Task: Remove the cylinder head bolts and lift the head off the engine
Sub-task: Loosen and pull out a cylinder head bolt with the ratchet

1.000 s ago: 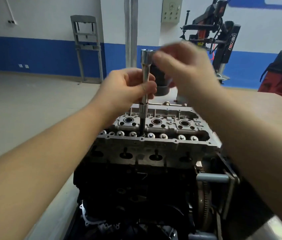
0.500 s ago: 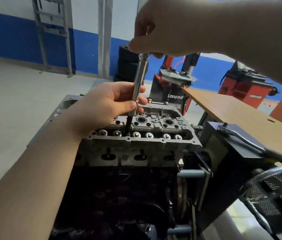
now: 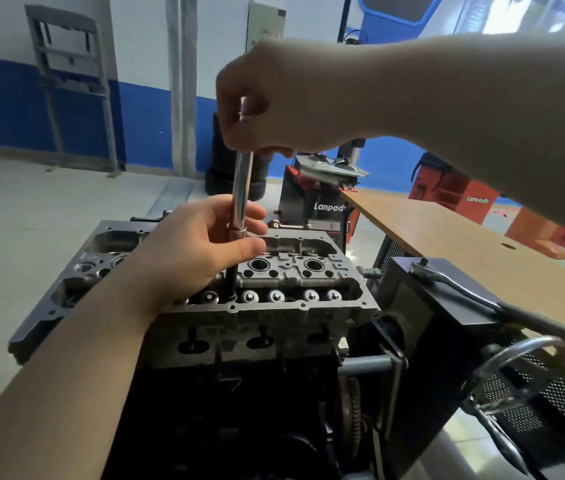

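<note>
The grey cylinder head [image 3: 267, 320] sits on the dark engine block [image 3: 239, 410], with round valve tappets in a row along its near side. A long chrome socket extension [image 3: 241, 192] stands nearly upright, its dark lower end down in a bolt hole near the head's front edge. My left hand [image 3: 201, 251] is wrapped loosely around the lower part of the extension, thumb in front. My right hand [image 3: 274, 102] grips the top of the extension from above, fingers closed on it. The bolt itself is hidden in the hole.
A ratchet handle [image 3: 464, 289] lies on a dark box to the right of the engine. A wooden table [image 3: 482, 244] stands behind it. A grey cover plate [image 3: 66, 289] lies left of the head. A black Lanpody machine [image 3: 319, 209] and stacked tyres [image 3: 222, 181] stand behind.
My right hand came down onto the top of the extension and closed around it. My left hand stayed on the lower shaft. The camera view shifted, so the engine appears more to the left.
</note>
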Demonstrator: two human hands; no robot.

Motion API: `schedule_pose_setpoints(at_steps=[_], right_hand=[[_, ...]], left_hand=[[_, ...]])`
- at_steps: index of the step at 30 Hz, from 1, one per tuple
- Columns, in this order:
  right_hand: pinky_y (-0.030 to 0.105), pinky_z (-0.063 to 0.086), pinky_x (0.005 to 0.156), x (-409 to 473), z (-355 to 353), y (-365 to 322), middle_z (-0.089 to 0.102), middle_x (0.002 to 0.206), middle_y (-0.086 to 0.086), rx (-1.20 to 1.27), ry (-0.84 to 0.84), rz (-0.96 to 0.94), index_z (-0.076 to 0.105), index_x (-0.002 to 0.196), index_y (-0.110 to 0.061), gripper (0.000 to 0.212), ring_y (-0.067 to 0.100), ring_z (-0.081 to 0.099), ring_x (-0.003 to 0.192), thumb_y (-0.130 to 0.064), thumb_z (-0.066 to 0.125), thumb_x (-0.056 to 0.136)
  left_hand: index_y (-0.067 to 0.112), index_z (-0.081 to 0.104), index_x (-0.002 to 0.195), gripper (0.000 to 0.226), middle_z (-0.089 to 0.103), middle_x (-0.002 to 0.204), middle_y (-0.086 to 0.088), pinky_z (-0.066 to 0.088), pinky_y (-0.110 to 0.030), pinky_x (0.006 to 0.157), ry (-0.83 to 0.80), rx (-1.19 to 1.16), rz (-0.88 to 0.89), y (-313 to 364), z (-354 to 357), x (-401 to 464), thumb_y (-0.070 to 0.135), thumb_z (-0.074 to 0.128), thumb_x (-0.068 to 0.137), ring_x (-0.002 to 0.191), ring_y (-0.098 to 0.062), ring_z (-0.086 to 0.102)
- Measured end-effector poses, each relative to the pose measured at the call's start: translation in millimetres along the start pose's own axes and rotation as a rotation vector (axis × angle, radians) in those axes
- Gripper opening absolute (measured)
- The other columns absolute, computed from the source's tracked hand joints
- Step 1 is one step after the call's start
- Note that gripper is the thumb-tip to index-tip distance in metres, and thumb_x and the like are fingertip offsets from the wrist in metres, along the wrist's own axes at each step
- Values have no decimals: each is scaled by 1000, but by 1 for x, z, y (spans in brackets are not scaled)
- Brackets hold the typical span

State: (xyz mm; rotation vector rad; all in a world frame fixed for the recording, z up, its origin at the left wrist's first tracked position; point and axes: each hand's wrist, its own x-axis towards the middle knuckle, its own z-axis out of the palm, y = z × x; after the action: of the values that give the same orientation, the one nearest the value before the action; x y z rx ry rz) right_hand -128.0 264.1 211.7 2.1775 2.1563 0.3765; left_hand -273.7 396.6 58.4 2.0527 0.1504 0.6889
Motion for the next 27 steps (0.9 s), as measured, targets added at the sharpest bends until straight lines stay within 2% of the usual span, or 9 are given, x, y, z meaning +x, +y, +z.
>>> schedule_pose_setpoints(at_steps=[3,6,9,11,13,17,21,25,27], right_hand=[[12,47,47,5,-24,-31,68,82,-38,170,-47,93,67,87,-63,23,-6,67,60,-48,69,70],[18,50,45,5,-31,-43,76,87,-14,243,41,177,71,102,-43,24,0,67,55,-61,71,87],[18,41,47,13,-30,-38,67,65,-5,59,143,230,72,88,-22,44,1,59,47,-63,59,97],[17,38,53,17,-32,-36,63,71,-11,-23,93,209,71,92,-26,27,0,58,58,-51,62,100],[12,41,56,15,-35,-34,66,80,-17,40,40,167,69,97,-37,3,-7,62,66,-35,67,99],[5,42,52,11,-35,-32,69,84,-24,189,62,161,72,103,-37,12,-15,61,65,-29,74,94],[23,44,50,19,-30,-34,66,64,-7,-20,90,245,73,90,-20,47,7,62,53,-65,58,97],[18,43,58,18,-36,-42,66,78,-16,10,48,142,70,98,-35,9,-2,64,67,-40,63,100],[16,46,61,15,-40,-42,73,84,-16,76,6,129,71,98,-38,12,-3,68,71,-27,66,98]], left_hand=[[29,69,126,40,80,112,9,61,-24,94,-93,-96,21,-4,-9,-4,7,74,92,104,-13,78],[30,75,111,41,82,100,9,63,-23,89,37,-69,37,-3,-8,-5,22,86,72,94,-10,80],[35,76,101,46,81,91,15,60,-15,76,145,21,23,-1,0,-5,41,89,57,86,-2,78],[36,75,103,46,81,93,16,57,-9,74,142,23,21,-2,0,-3,46,86,59,86,-1,77],[31,75,114,39,82,103,8,61,-17,85,70,-92,20,-5,-4,-2,36,81,76,94,-10,79],[24,72,126,38,81,112,2,62,-26,91,-21,-146,50,-11,-12,-4,3,72,94,103,-19,79],[39,76,108,39,82,99,12,66,-29,84,121,-50,29,-6,-7,-6,30,86,71,95,-8,79],[46,68,98,44,77,91,19,56,-25,77,235,102,10,-1,-1,-9,59,83,59,86,-1,75],[45,71,108,34,79,104,17,62,-32,85,141,-6,8,-4,-3,-10,44,84,77,96,-6,77]])
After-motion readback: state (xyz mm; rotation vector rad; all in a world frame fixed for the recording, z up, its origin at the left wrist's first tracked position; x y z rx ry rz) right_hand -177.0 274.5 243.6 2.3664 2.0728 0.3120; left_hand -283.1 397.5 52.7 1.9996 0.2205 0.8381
